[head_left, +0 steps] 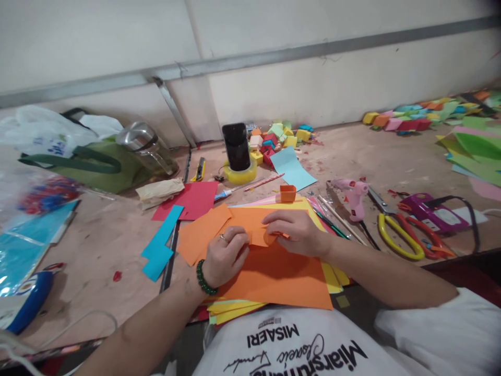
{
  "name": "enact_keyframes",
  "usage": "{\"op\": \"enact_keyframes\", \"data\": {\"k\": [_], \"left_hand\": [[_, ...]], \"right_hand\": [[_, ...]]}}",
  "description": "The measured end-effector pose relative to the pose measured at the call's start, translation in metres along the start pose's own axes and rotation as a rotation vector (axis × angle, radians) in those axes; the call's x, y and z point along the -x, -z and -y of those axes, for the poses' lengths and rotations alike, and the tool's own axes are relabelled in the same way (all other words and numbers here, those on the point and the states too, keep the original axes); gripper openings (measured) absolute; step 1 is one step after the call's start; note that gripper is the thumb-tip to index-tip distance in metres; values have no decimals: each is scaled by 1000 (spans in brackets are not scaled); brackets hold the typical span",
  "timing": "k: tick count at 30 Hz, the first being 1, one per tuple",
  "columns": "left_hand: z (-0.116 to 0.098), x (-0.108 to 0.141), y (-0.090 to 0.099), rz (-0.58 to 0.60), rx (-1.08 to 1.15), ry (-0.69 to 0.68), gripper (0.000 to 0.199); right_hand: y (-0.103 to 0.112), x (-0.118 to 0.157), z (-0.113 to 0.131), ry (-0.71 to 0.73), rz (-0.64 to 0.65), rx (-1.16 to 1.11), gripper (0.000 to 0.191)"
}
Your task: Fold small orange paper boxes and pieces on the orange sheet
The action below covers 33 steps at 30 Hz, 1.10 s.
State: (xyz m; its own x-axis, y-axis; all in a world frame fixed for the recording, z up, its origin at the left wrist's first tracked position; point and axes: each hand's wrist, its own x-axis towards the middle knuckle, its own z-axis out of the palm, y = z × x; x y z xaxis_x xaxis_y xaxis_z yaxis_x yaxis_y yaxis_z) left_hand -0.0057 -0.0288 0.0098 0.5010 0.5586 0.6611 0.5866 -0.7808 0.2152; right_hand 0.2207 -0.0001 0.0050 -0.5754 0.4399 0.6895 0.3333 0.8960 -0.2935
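Note:
Between my hands is a small folded piece of orange paper, over a stack of larger orange sheets. My left hand, with a ring and a green bead bracelet, is closed and pinches the piece's left edge. On the right edge, my right hand pinches the same piece with bent fingers; the fingertips are partly hidden. A small open orange paper box stands just beyond my right hand. Loose orange paper lies to the left, under or beside my left hand.
Behind the stack, a phone leans upright on a yellow tape roll. Colored paper boxes are heaped by the wall. To the right lie a pink glue gun, yellow-and-red scissors and a purple device. A glass bottle stands left.

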Motion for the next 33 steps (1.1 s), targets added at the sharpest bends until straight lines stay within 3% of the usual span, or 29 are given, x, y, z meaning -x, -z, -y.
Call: {"op": "enact_keyframes", "data": {"k": [8,15,24,29,33], "left_hand": [[-4,-8,7,-80,-34,-132,14],[-3,-5,7,-61,-42,-201,16],[-5,-2,9,-98,-98,-276,14],[-6,-3,7,-119,-80,-232,13],[-5,-5,5,-80,25,-176,15]], "right_hand": [[3,-2,5,190,-40,172,22],[3,4,5,180,36,124,15],[0,2,8,256,-111,114,18],[3,0,9,287,-42,149,18],[0,0,11,247,-70,111,18]]}}
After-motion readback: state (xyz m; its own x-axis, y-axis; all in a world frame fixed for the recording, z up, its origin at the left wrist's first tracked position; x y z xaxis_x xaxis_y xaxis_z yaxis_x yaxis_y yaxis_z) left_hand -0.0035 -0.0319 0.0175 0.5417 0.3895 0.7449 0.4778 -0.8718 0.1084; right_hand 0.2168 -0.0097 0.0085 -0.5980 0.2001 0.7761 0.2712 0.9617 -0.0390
